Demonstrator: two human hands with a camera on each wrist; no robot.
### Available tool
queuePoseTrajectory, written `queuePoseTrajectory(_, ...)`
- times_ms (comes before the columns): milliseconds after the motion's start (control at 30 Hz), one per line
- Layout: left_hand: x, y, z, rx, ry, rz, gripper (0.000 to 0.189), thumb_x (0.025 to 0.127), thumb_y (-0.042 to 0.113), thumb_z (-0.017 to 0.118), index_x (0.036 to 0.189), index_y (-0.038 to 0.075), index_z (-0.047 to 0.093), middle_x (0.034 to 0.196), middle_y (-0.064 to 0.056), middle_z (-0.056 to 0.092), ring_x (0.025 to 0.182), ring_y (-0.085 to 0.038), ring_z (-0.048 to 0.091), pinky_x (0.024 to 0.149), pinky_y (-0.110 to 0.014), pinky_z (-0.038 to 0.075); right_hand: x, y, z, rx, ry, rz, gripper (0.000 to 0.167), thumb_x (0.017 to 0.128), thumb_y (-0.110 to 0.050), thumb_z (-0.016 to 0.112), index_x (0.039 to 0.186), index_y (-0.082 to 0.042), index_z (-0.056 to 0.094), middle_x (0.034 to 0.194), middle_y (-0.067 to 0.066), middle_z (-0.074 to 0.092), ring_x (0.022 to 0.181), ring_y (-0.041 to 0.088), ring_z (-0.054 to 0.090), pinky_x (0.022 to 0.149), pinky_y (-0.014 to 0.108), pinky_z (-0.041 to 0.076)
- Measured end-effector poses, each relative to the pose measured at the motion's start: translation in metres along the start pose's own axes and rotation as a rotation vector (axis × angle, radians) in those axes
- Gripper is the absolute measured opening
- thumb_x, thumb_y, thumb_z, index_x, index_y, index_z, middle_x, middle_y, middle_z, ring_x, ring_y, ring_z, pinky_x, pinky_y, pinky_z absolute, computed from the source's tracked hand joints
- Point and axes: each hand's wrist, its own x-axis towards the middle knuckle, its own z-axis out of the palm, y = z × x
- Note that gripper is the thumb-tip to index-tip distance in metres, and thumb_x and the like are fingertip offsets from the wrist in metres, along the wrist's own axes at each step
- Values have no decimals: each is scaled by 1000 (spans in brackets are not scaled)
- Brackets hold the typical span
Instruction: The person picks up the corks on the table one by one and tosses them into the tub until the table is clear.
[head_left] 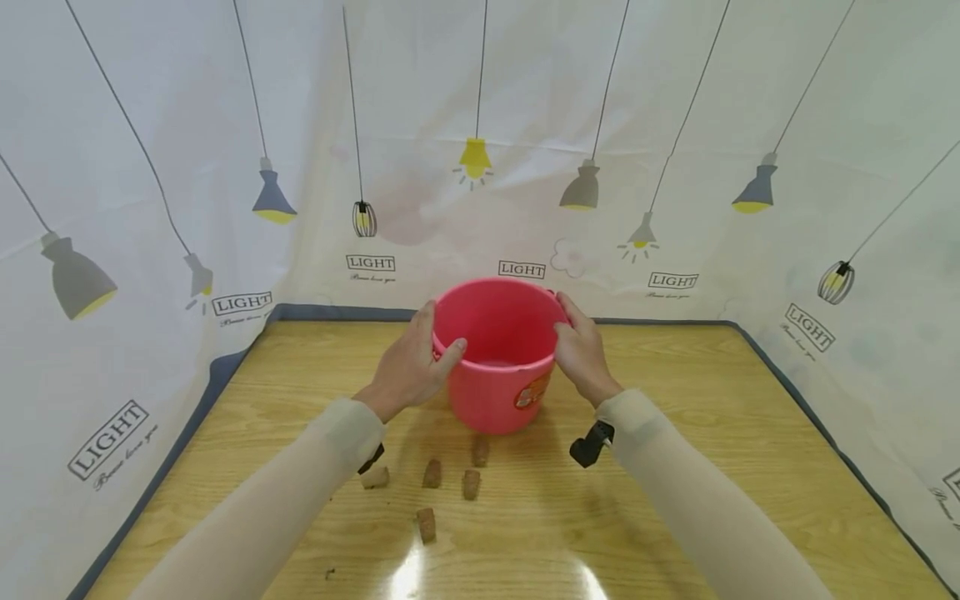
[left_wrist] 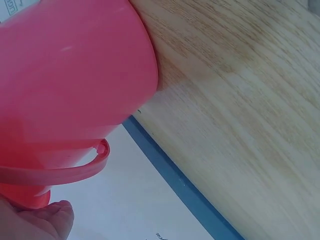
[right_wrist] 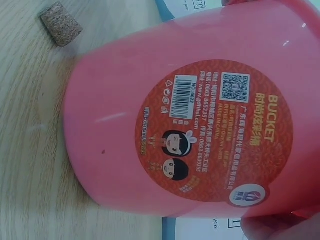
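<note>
A pink plastic bucket is at the middle of the wooden table, its mouth tilted towards me. My left hand grips the left side of the rim, the thumb over the edge. On the opposite side my right hand holds the rim the same way. A pink carrying handle curves along the bucket's side in the left wrist view. The right wrist view shows a round red label reading "BUCKET" and a tapered cork beside the base.
Several corks lie scattered in front of the bucket, including a paler cork by my left wrist. Dark crumbs dot the near table. White cloth walls printed with lamps enclose the back and both sides.
</note>
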Motion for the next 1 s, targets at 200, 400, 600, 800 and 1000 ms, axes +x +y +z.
queuePoseTrajectory(200, -3, -2, 1, -29, 21, 5, 92, 100, 60, 46, 165, 7, 9, 167, -11, 23, 140, -33, 44, 105, -55, 48, 0, -2, 0, -22, -1, 6, 58, 106, -13, 33, 163, -10, 23, 168, 3, 27, 153, 21, 25, 120, 43, 29)
queuePoseTrajectory(400, -9, -5, -1, -67, 65, 47, 86, 100, 62, 44, 163, 10, 17, 160, -8, 34, 129, -28, 52, 98, -53, 53, 1, -1, 0, -41, 1, 9, 58, 106, -13, 33, 163, -10, 23, 168, 3, 27, 153, 21, 25, 120, 43, 29)
queuePoseTrajectory(600, -16, -11, -5, -42, 98, 99, 80, 101, 61, 44, 160, 10, 26, 158, -7, 39, 133, -32, 52, 99, -58, 50, 1, -2, -1, -45, 7, 13, 58, 106, -13, 34, 163, -10, 23, 167, 3, 27, 153, 22, 26, 120, 43, 30)
queuePoseTrajectory(800, -27, -17, -11, 12, 90, 87, 83, 101, 64, 43, 160, 8, 28, 161, -10, 38, 141, -35, 46, 105, -61, 45, 1, -3, 0, -41, 2, 11, 58, 107, -13, 33, 163, -9, 23, 167, 4, 28, 152, 22, 28, 119, 42, 31)
queuePoseTrajectory(1000, -36, -21, -19, 40, 67, 89, 82, 100, 62, 47, 159, 7, 30, 160, -13, 39, 142, -36, 45, 107, -60, 44, 1, -3, 0, -43, 2, 5, 58, 107, -12, 33, 163, -9, 23, 167, 4, 28, 152, 22, 28, 119, 43, 30)
